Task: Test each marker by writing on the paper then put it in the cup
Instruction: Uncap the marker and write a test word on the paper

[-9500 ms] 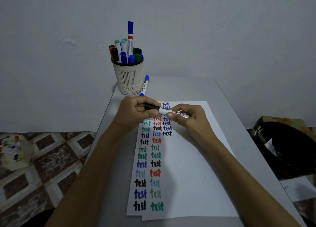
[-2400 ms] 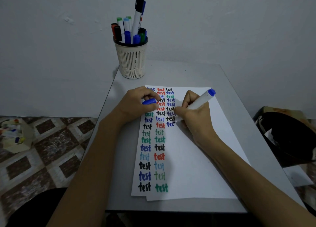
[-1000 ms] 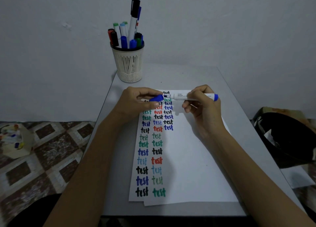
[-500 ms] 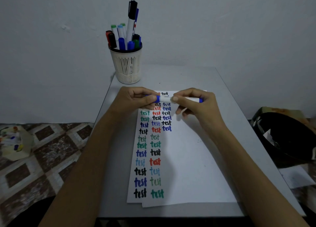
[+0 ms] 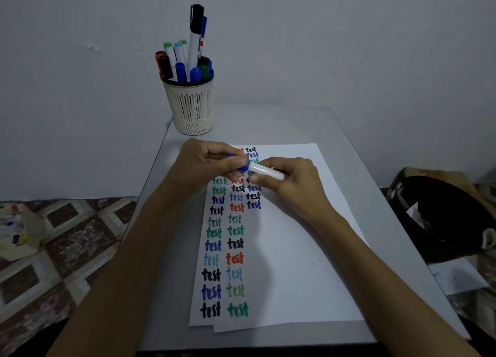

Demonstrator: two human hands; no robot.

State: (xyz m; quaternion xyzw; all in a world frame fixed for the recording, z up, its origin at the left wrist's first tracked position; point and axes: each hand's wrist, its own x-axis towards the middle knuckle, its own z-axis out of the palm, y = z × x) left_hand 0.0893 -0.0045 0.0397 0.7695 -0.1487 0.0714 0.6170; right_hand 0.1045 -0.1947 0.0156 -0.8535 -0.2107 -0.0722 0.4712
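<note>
A white-bodied blue marker [image 5: 264,170] lies level between both hands above the top of the paper [image 5: 290,262]. My left hand [image 5: 206,163] pinches its blue cap [image 5: 243,166], which sits on the marker's left end. My right hand [image 5: 290,180] grips the barrel. The paper carries columns of the word "test" in black, blue, green and red. The cream slotted cup [image 5: 191,107] stands at the table's far left corner, holding several markers.
The grey table [image 5: 349,168] ends close on the left and right. A black bag [image 5: 445,219] sits at the right, off the table. On the tiled floor at left lies a small box [image 5: 16,233] of coloured items. A wall is behind the cup.
Writing with the blue marker ended; my right hand turned it level and my left hand brought the cap onto its tip. Both hands have now drawn closer together.
</note>
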